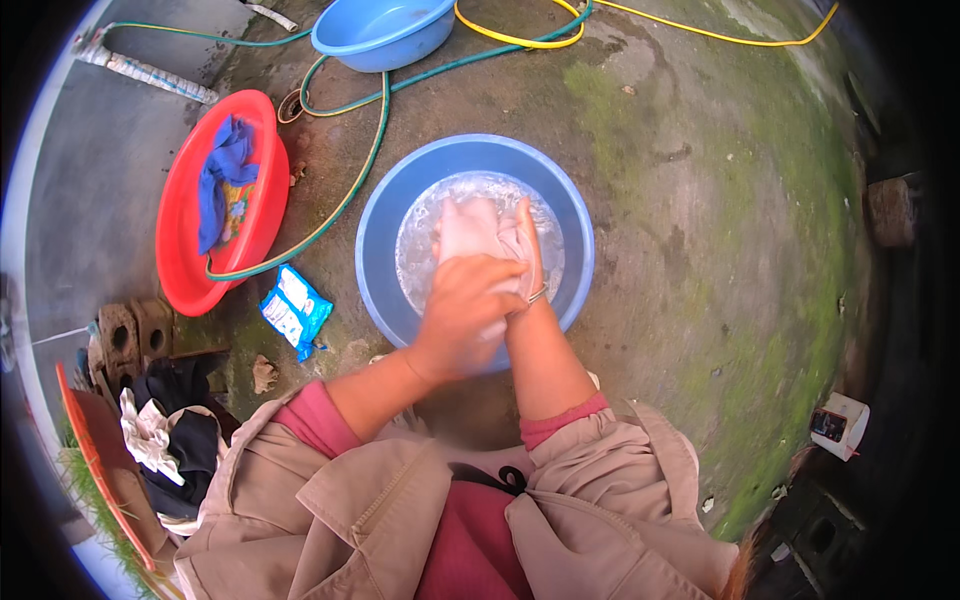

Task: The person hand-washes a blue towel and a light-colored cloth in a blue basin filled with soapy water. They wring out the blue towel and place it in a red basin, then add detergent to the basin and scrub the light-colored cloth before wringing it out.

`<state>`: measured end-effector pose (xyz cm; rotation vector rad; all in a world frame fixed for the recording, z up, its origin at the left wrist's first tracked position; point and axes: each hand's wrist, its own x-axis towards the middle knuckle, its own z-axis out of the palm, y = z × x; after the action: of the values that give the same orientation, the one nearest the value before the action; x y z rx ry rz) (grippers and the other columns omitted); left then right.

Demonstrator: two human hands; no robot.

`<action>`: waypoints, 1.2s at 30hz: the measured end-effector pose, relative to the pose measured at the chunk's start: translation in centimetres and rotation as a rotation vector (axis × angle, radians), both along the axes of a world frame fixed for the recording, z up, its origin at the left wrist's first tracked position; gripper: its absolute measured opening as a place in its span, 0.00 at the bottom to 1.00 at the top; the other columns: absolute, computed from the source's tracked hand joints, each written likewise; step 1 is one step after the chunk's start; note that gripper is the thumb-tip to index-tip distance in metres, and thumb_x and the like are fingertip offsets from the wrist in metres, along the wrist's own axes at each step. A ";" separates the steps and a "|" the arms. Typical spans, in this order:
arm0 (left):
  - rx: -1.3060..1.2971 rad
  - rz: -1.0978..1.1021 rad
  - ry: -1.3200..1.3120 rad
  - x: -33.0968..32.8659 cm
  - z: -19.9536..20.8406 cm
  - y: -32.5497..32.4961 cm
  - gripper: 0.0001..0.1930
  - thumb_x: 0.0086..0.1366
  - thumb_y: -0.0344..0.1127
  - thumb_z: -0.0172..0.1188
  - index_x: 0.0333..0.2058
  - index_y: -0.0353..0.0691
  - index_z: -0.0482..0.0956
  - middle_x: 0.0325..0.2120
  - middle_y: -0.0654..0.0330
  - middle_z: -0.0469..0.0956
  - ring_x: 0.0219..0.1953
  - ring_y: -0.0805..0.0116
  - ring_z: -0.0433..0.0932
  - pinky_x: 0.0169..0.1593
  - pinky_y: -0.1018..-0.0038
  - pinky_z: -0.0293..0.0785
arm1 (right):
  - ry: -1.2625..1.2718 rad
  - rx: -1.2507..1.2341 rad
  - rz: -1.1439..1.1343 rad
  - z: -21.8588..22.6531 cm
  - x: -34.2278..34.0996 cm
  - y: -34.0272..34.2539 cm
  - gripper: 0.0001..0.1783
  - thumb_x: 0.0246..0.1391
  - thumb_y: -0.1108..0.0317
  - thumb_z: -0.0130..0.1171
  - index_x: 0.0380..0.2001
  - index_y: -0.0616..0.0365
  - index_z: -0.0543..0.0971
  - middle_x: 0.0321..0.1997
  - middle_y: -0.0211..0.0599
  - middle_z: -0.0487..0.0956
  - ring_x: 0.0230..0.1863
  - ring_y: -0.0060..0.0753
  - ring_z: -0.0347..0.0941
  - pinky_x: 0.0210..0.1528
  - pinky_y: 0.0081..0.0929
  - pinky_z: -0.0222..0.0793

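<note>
A pale pink wet cloth (470,230) is bunched between my two hands, above the soapy water (420,248) in a round blue basin (375,235). My left hand (458,305) is closed on the near part of the cloth, its fingers bent across toward my other wrist. My right hand (530,245) holds the cloth from the right side, with a thin bracelet at the wrist. Folds of cloth cover much of its palm, and one digit shows pointing away from me. The far end of the cloth hangs over the suds.
At left stands a red basin (172,235) with a blue cloth (228,170) inside. A green hose (365,190) loops over its rim. Nearby lies a blue-and-white packet (297,310). Another blue basin (385,50) and a yellow hose (700,32) are at the far side; dark clothes (185,450) lie lower left.
</note>
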<state>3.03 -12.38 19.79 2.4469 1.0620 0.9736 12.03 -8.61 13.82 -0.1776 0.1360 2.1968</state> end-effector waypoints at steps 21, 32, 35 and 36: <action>-0.318 0.761 0.018 -0.6 0.1 8.8 0.17 0.57 0.43 0.49 0.18 0.36 0.70 0.13 0.51 0.68 0.16 0.59 0.67 0.22 0.68 0.63 | -0.333 -0.268 -0.302 0.8 -4.9 -1.4 0.15 0.52 0.65 0.42 0.41 0.61 0.66 0.38 0.37 0.71 0.38 0.27 0.69 0.38 0.26 0.67; -0.254 0.565 0.043 -0.9 -2.1 5.9 0.14 0.56 0.40 0.50 0.18 0.36 0.68 0.16 0.55 0.66 0.19 0.61 0.66 0.23 0.68 0.61 | -0.121 -0.117 -0.263 -1.9 -4.2 -1.4 0.14 0.52 0.60 0.42 0.36 0.57 0.69 0.38 0.36 0.71 0.39 0.27 0.68 0.43 0.26 0.64; -0.543 0.709 -0.335 -3.3 -2.5 8.0 0.15 0.58 0.45 0.46 0.23 0.38 0.71 0.18 0.60 0.69 0.24 0.67 0.68 0.26 0.71 0.62 | -0.280 -0.276 -0.289 0.7 -4.2 -1.1 0.15 0.50 0.65 0.45 0.39 0.62 0.68 0.40 0.37 0.71 0.41 0.29 0.68 0.46 0.27 0.63; -0.630 0.730 -0.393 -3.7 -2.6 7.8 0.16 0.59 0.46 0.46 0.26 0.38 0.71 0.18 0.62 0.69 0.25 0.69 0.69 0.27 0.72 0.62 | -0.244 -0.270 -0.281 1.4 -3.6 -0.9 0.15 0.49 0.66 0.45 0.39 0.63 0.68 0.39 0.37 0.71 0.41 0.30 0.68 0.45 0.28 0.63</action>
<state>-0.67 -4.57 17.24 1.3048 1.8020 1.0296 8.39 -9.49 15.26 -0.5415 0.3016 1.8541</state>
